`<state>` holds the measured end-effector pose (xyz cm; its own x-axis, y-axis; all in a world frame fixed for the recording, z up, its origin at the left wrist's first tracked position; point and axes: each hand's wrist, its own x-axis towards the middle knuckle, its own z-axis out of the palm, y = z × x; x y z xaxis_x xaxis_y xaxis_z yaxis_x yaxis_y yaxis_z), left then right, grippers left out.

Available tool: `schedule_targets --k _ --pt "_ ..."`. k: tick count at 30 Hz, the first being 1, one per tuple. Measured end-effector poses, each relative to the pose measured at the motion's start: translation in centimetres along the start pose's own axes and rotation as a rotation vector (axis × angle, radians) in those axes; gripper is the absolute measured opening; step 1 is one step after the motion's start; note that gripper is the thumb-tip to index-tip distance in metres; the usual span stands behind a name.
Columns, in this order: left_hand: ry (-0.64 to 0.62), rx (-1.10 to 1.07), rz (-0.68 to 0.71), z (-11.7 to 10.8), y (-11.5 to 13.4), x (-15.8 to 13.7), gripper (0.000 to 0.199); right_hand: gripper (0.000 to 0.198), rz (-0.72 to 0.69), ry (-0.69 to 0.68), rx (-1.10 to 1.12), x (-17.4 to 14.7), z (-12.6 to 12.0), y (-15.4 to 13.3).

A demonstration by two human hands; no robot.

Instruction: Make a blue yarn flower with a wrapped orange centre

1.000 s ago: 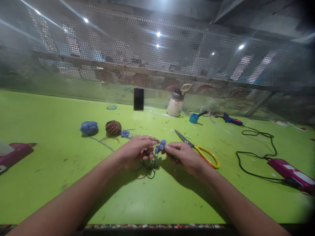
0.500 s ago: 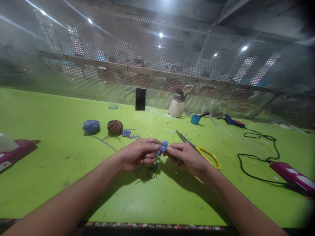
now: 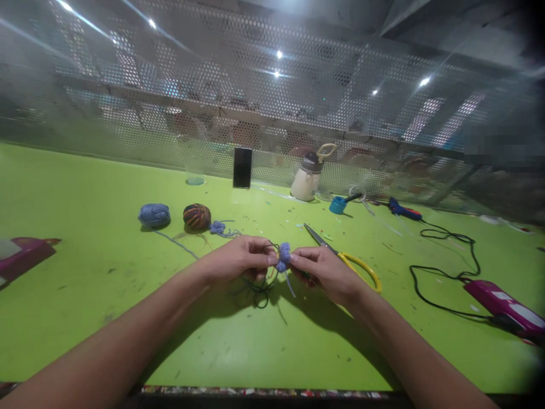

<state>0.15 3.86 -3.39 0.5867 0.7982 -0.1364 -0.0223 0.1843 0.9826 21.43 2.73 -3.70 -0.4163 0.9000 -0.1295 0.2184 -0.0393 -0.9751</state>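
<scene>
A small purple-blue crochet flower (image 3: 284,257) is pinched between both hands above the green table. My left hand (image 3: 244,258) grips its left side, with dark yarn (image 3: 259,292) dangling in loops below the fingers. On the right side, my right hand (image 3: 319,267) holds the flower by thumb and forefinger; something thin and dark lies partly hidden under those fingers. A purple yarn tail hangs from the flower. Yellow-handled scissors (image 3: 360,270) lie just behind and right of my right hand. A second crochet flower (image 3: 218,228) rests beyond my left hand.
A blue yarn ball (image 3: 154,215) and a multicoloured yarn ball (image 3: 197,216) sit at left. Farther back stand a phone (image 3: 242,168), a bottle (image 3: 306,179) and a blue tape roll (image 3: 338,205). A glue gun (image 3: 404,210) and a corded magenta power strip (image 3: 504,307) lie right.
The flower has turned in my fingers, so its purple tail now points down to the right. My left thumb has straightened toward it. The view has shifted slightly.
</scene>
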Motion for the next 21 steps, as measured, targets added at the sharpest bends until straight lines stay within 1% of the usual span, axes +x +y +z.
schedule_targets --k 4,9,13,15,18,21 --pt "0.006 -0.110 0.049 -0.2 -0.3 -0.1 0.015 0.043 -0.015 0.013 -0.002 0.0 -0.2 -0.1" --pt "0.024 -0.302 0.009 0.0 -0.2 -0.2 0.013 0.040 -0.055 -0.020 -0.032 -0.1 -0.7 0.0" --pt "0.006 -0.404 0.032 0.0 -0.2 -0.2 0.004 0.038 -0.118 -0.072 -0.076 -0.3 -1.4 -0.1" --pt "0.001 -0.439 0.030 0.0 -0.1 -0.2 0.004 0.037 -0.126 -0.089 -0.089 -0.5 -1.8 -0.2" --pt "-0.017 -0.433 0.012 0.1 -0.1 -0.1 0.006 0.037 -0.128 -0.088 -0.095 -0.6 -2.0 -0.4" --pt "0.011 -0.312 0.036 0.3 -0.2 0.1 0.008 0.040 -0.104 -0.075 -0.127 -0.6 -1.9 -0.6"
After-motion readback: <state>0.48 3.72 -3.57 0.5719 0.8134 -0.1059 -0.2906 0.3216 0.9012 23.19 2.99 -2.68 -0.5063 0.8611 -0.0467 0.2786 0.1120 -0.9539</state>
